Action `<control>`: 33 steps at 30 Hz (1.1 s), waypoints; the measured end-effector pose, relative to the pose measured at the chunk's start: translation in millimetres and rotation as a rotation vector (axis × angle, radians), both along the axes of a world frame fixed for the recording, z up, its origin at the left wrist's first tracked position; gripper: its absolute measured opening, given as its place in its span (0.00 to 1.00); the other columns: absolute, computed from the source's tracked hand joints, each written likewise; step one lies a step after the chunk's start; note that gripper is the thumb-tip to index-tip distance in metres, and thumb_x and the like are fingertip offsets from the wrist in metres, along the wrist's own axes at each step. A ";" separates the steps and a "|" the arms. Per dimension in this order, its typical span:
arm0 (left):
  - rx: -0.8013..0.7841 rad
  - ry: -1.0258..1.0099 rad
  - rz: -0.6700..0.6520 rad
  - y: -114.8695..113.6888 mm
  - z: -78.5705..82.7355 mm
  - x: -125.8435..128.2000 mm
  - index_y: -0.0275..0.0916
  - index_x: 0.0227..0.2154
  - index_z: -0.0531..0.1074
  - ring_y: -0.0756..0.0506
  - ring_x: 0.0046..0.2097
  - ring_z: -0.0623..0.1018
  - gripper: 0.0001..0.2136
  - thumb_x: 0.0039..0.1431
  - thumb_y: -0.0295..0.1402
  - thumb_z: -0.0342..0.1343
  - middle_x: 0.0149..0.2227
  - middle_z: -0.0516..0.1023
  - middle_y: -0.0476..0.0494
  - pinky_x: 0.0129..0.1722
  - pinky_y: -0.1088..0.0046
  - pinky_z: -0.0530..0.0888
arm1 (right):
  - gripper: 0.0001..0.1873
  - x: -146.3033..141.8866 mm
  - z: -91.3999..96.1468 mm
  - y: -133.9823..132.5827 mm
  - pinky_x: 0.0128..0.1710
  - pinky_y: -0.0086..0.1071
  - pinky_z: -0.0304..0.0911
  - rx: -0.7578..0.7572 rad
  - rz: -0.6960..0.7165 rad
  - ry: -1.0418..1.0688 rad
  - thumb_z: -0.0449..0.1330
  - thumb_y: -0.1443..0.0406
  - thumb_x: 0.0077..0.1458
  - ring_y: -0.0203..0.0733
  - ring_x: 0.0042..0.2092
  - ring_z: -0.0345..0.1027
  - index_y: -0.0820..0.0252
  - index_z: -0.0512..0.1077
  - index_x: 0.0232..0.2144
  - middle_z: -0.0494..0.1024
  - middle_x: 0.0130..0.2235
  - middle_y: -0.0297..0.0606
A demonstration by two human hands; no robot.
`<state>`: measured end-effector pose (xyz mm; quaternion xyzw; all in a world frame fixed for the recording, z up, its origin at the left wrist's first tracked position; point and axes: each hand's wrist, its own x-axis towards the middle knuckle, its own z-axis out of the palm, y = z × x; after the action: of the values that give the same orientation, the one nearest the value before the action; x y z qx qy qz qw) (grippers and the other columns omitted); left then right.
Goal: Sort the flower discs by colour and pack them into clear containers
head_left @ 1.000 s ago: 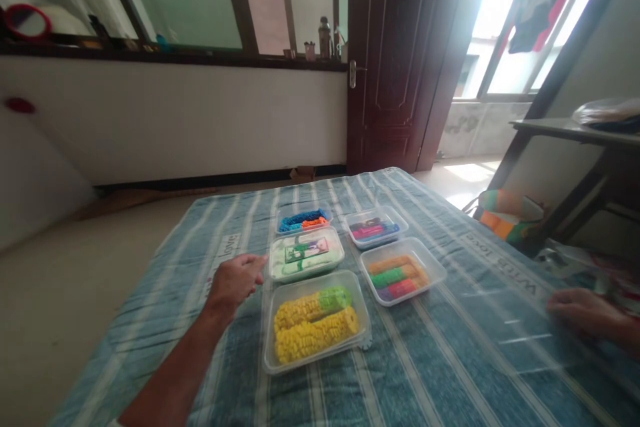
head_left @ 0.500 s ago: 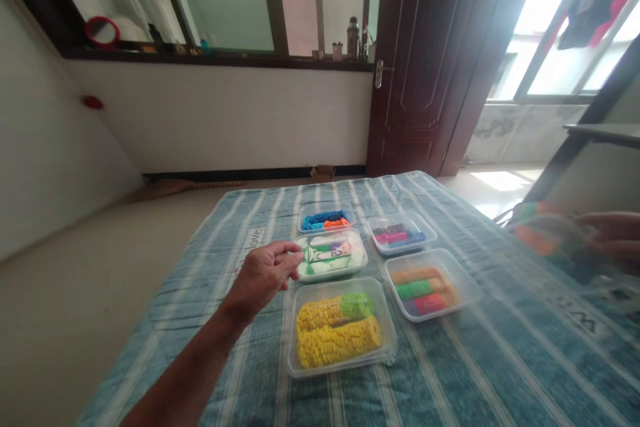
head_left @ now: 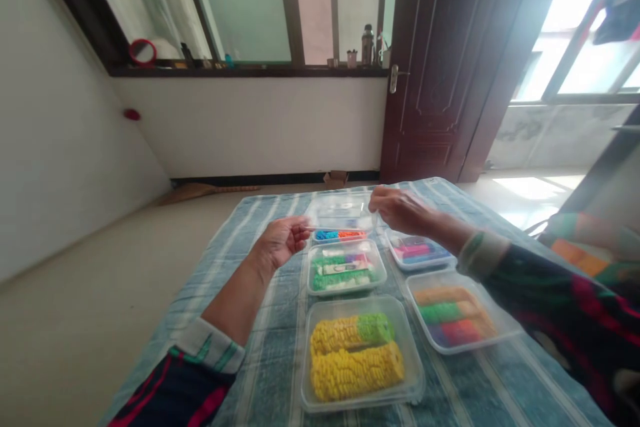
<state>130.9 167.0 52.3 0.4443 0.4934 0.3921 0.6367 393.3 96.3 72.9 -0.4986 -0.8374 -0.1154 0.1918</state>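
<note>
A clear plastic lid (head_left: 343, 208) hangs tilted above the farthest container. My left hand (head_left: 286, 240) pinches its left edge, while my right hand (head_left: 397, 209) has closed fingers on its right side. Beneath the lid show blue and orange textured pieces (head_left: 341, 235); the lid partly hides their container. Just nearer sits a box of green pieces (head_left: 345, 293) with a pale label-like strip. Under my right forearm lies a container with pink and blue pieces (head_left: 425, 267).
Closest to me is a container of yellow and lime-green rolls (head_left: 361, 405). Right of it stands one with brown, green and red rolls (head_left: 465, 349). All rest on a blue striped cloth (head_left: 260, 360). Something blurred and orange (head_left: 580, 257) is at the right.
My right hand has come in from the far right with a blurred see-through thing. My left hand has moved slightly forward to the lid's edge. The view has shifted a little left.
</note>
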 end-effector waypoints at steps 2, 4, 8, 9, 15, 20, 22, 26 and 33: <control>0.029 0.151 0.031 9.9 -10.2 -3.3 0.34 0.29 0.69 0.54 0.19 0.71 0.04 0.50 0.27 0.58 0.22 0.76 0.47 0.18 0.81 0.66 | 0.18 0.8 -16.9 28.4 0.31 0.29 0.54 -0.049 -0.043 -0.012 0.48 0.78 0.50 0.36 0.32 0.65 0.63 0.75 0.33 0.74 0.38 0.41; 0.065 0.323 0.054 18.0 -20.5 -1.8 0.34 0.26 0.68 0.54 0.17 0.68 0.04 0.48 0.28 0.58 0.20 0.75 0.48 0.17 0.81 0.63 | 0.17 -0.2 -33.3 52.2 0.32 0.29 0.54 -0.110 -0.100 -0.018 0.49 0.78 0.50 0.37 0.34 0.65 0.63 0.75 0.34 0.75 0.40 0.42; 0.079 0.497 0.076 30.2 -37.8 6.9 0.34 0.19 0.66 0.55 0.14 0.63 0.06 0.44 0.26 0.59 0.14 0.70 0.48 0.15 0.81 0.56 | 0.17 -5.1 -60.8 77.1 0.33 0.30 0.55 -0.174 -0.164 -0.019 0.50 0.79 0.49 0.39 0.36 0.67 0.64 0.75 0.34 0.75 0.40 0.43; 0.083 0.527 0.071 32.5 -41.3 8.8 0.34 0.17 0.66 0.55 0.14 0.63 0.07 0.43 0.25 0.59 0.13 0.70 0.48 0.15 0.80 0.55 | 0.17 -5.5 -65.8 78.7 0.33 0.30 0.55 -0.181 -0.168 -0.021 0.50 0.79 0.49 0.39 0.35 0.67 0.63 0.75 0.34 0.76 0.40 0.43; 0.122 0.603 0.026 38.4 -54.5 15.3 0.34 0.15 0.67 0.54 0.14 0.62 0.06 0.40 0.25 0.58 0.12 0.69 0.48 0.16 0.79 0.55 | 0.16 0.5 -81.1 75.5 0.31 0.29 0.56 -0.240 -0.220 -0.033 0.51 0.79 0.49 0.38 0.34 0.68 0.64 0.76 0.30 0.76 0.38 0.42; 0.099 0.591 0.042 37.4 -55.8 18.0 0.34 0.15 0.66 0.55 0.15 0.61 0.08 0.39 0.28 0.60 0.14 0.69 0.48 0.16 0.78 0.56 | 0.18 -1.7 -86.5 75.1 0.36 0.29 0.60 -0.253 -0.282 0.006 0.52 0.78 0.49 0.40 0.40 0.71 0.61 0.76 0.36 0.78 0.42 0.42; 0.088 0.586 0.052 37.0 -55.2 19.3 0.34 0.16 0.66 0.54 0.15 0.61 0.08 0.39 0.30 0.61 0.14 0.69 0.47 0.16 0.78 0.56 | 0.18 -4.6 -85.5 74.7 0.38 0.30 0.61 -0.261 -0.298 0.018 0.52 0.78 0.49 0.42 0.41 0.71 0.61 0.76 0.38 0.78 0.43 0.44; 0.096 0.599 0.075 35.1 -49.4 19.8 0.34 0.18 0.69 0.53 0.16 0.63 0.10 0.39 0.34 0.63 0.15 0.70 0.46 0.17 0.77 0.57 | 0.21 -1.9 -70.0 65.4 0.42 0.32 0.62 -0.267 -0.306 0.041 0.53 0.77 0.50 0.45 0.46 0.71 0.61 0.75 0.44 0.78 0.45 0.46; 0.196 0.637 0.090 8.3 -12.0 -6.0 0.33 0.27 0.71 0.53 0.22 0.66 0.12 0.47 0.39 0.60 0.21 0.76 0.47 0.22 0.79 0.62 | 0.14 65.6 -18.3 -83.8 0.40 0.32 0.64 -0.103 -0.321 0.171 0.56 0.67 0.55 0.42 0.38 0.73 0.60 0.76 0.43 0.80 0.38 0.41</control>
<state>124.9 175.3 40.3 0.5815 0.6467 0.3068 0.3867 458.9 12.5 54.6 -0.6431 -0.7325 -0.0587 0.2155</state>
